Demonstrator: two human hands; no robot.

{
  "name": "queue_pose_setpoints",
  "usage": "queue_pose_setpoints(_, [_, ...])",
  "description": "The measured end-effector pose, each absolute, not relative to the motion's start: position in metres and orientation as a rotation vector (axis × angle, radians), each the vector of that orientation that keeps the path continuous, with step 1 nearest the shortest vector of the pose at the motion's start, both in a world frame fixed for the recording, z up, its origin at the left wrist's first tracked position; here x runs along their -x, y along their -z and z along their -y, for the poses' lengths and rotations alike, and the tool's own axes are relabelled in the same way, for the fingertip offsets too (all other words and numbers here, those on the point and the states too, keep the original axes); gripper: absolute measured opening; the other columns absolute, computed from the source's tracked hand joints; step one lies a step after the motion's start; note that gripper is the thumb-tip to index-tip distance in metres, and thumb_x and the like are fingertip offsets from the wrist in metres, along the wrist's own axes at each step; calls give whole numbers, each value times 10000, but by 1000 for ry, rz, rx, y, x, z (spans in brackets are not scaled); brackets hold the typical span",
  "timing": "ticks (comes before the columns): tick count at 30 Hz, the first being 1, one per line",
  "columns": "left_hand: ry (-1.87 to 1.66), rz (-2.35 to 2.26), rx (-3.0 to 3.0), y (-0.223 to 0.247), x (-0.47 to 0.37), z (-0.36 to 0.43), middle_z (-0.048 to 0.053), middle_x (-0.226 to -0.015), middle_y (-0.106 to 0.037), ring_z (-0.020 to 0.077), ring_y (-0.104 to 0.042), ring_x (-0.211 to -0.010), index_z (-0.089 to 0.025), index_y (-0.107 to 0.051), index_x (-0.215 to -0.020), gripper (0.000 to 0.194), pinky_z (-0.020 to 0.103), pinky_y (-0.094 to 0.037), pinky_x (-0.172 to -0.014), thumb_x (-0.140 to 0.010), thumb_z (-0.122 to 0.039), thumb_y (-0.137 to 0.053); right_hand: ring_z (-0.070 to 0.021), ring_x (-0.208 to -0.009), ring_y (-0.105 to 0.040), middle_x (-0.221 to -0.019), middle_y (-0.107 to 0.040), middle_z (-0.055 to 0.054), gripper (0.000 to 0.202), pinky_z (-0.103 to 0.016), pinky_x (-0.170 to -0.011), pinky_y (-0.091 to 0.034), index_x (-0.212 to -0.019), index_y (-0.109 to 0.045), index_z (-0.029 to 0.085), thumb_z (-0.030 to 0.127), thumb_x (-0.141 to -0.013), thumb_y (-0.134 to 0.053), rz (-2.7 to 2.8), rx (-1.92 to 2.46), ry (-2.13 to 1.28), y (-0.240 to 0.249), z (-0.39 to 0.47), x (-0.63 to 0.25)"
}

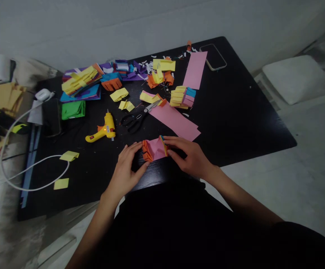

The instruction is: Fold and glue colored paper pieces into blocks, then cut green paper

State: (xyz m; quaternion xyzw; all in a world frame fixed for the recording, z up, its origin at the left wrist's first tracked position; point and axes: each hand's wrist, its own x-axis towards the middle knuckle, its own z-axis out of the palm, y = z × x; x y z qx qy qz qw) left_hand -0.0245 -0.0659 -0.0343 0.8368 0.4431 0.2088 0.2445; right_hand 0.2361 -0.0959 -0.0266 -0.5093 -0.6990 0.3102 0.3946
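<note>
Near the table's front edge lies a folded pink paper piece [156, 148], with orange folded strips at its left end and yellow and blue ones at its right. My left hand [127, 166] grips the orange end between thumb and fingers. At the other end, my right hand [188, 155] pinches the yellow and blue edge. Beyond the hands are black-handled scissors [136, 118], a yellow glue gun [106, 129] and a pink paper strip [176, 121]. A bundle of yellow, pink and blue folded paper [180, 98] sits farther back.
Stacks of folded coloured paper [81, 80] and scraps line the back. A phone [213, 58] lies at the back right beside another pink sheet [196, 69]. A white cable [33, 188] loops over the left side. A pale stool [292, 76] stands right of the table.
</note>
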Motion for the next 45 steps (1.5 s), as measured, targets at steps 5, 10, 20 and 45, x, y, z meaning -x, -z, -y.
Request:
queue_pose_setpoints(5, [-580, -1195, -2310, 38, 17, 67, 125, -1512, -603, 314, -538, -1440, -231, -498, -1485, 526, 603, -355, -1246, -999, -387, -625, -226, -1265, -693, -1386, -713, -73, 339, -454, -1103, -575, -1309, -702, 258, 162, -1004, -589, 1825, 1248, -718, 36, 95, -233])
queue_pose_setpoints(10, [-591, -1177, -2384, 43, 8, 68, 141, -1538, -579, 300, -507, -1468, -199, -508, -1493, 488, 587, -348, -1254, -1032, -344, -573, -238, -1248, -686, -1314, -735, -89, 325, -477, -1073, -590, -1293, -713, 253, 152, -1025, -559, 1928, 1248, -580, 44, 95, -226])
queue_pose_setpoints(20, [-604, -1183, -2526, 53, -5, 70, 146, -1524, -602, 306, -534, -1450, -151, -559, -1468, 431, 579, -407, -1228, -1047, -236, -519, -281, -1263, -662, -1286, -743, -133, 312, -490, -1073, -562, -1241, -738, 158, 103, -1024, -522, 2183, 1296, -371, 50, 96, -219])
queue_pose_setpoints(45, [-721, -1274, -2447, 62, -11, 80, 180, -1536, -566, 317, -525, -1450, -141, -522, -1489, 456, 556, -460, -1197, -1040, -220, -525, -273, -1256, -642, -1284, -719, -109, 445, -514, -1094, -533, -1308, -645, 209, 43, -901, -570, 2239, 1331, -835, 33, 41, -227])
